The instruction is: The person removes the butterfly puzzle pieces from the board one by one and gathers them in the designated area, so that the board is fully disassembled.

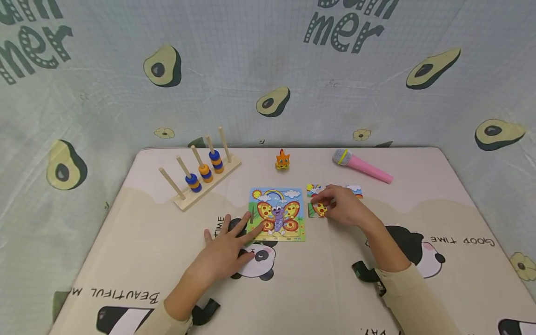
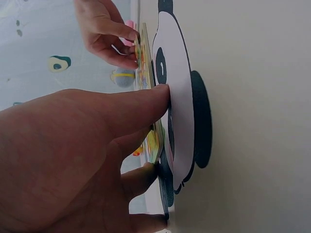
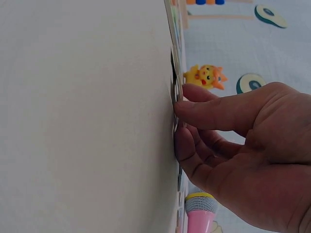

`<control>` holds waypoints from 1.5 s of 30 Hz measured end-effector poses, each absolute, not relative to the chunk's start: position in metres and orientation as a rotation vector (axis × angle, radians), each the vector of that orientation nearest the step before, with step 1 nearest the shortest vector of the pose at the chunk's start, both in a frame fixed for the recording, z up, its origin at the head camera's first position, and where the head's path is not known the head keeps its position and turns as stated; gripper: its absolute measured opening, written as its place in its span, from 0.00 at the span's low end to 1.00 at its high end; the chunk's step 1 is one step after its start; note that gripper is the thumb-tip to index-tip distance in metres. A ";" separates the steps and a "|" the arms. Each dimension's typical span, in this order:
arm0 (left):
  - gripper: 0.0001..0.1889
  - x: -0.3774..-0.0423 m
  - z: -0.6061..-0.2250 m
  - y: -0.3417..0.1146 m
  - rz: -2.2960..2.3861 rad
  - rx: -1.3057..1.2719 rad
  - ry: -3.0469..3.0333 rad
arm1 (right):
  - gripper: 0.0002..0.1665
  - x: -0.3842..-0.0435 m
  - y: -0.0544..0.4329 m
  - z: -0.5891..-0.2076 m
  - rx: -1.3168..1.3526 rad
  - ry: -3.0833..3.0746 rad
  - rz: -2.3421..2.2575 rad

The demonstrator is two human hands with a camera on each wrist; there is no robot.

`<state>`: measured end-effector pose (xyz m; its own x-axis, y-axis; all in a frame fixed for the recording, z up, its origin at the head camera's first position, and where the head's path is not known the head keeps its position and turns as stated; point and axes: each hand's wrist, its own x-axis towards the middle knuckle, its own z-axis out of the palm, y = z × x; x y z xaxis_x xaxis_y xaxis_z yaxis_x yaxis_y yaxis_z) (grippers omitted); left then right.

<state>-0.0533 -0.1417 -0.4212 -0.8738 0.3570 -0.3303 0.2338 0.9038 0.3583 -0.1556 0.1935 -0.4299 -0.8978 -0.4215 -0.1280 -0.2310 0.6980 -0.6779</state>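
A square butterfly picture board point(image 1: 278, 195) lies flat in the middle of the table. My left hand point(image 1: 226, 251) is spread at its lower left corner, with fingertips resting on the board and the thumb on the tablecloth. To the right of the board, my right hand point(image 1: 343, 204) pinches a puzzle piece point(image 1: 320, 210) with a red and yellow wing pattern, its thumb and fingers close over the table. Another puzzle piece point(image 1: 311, 189) with a sun shows behind those fingers, and a blue sky piece point(image 1: 356, 190) lies beyond the hand. Part of the pieces is hidden under the right hand.
A wooden peg stand point(image 1: 209, 185) with blue and orange rings stands at the back left. A small orange toy figure point(image 1: 282, 160) is behind the board. At the back right lies a pink toy microphone point(image 1: 364, 166). A patterned cloth point(image 1: 268, 56) hangs behind the table.
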 end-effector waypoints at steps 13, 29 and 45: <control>0.34 -0.053 -0.420 -0.142 0.447 0.429 2.664 | 0.24 -0.156 0.194 -0.431 -0.520 2.630 -0.993; 0.34 -0.051 -0.420 -0.141 0.439 0.425 2.673 | 0.22 -0.156 0.195 -0.431 -0.512 2.626 -0.993; 0.34 -0.052 -0.423 -0.143 0.439 0.438 2.678 | 0.23 -0.156 0.194 -0.430 -0.524 2.634 -0.987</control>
<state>-0.0518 -0.1426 -0.4228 -0.8751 0.3595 -0.3241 0.2373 0.9022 0.3602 -0.1555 0.1936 -0.4301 -0.8951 -0.4262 -0.1310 -0.2350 0.7007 -0.6737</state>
